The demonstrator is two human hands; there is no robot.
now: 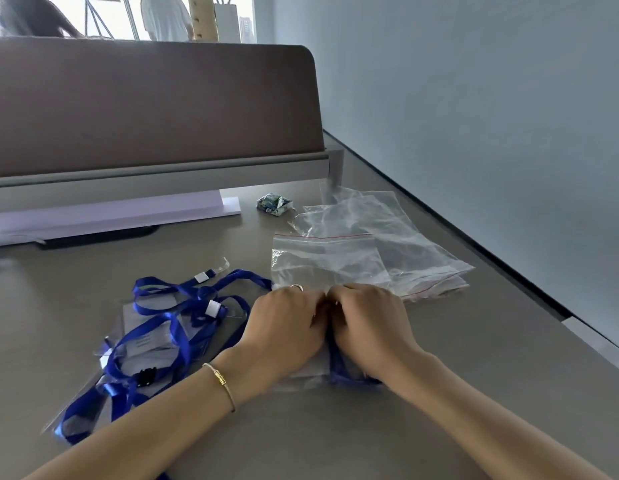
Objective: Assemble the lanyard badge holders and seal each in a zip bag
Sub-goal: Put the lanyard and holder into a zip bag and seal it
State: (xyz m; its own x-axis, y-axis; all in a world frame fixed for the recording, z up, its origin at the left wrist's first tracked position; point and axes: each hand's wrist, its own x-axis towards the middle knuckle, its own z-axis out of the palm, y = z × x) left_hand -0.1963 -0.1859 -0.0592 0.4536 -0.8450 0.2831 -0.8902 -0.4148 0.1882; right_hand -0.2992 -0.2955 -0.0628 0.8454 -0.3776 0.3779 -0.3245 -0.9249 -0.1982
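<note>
Left hand [284,323] and right hand [367,323] curled knuckle to knuckle, pinching a zip bag [311,370], probably at its seal. Spare bags [363,251] at 1 o'clock, lanyards [169,317] at 9.

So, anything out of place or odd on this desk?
One stray item: a small crumpled printed wrapper lies near the divider base, unrelated to the work. The blue lanyards are tangled over the badge holders, and the spare zip bags are loosely heaped. Nothing looks damaged.
</note>
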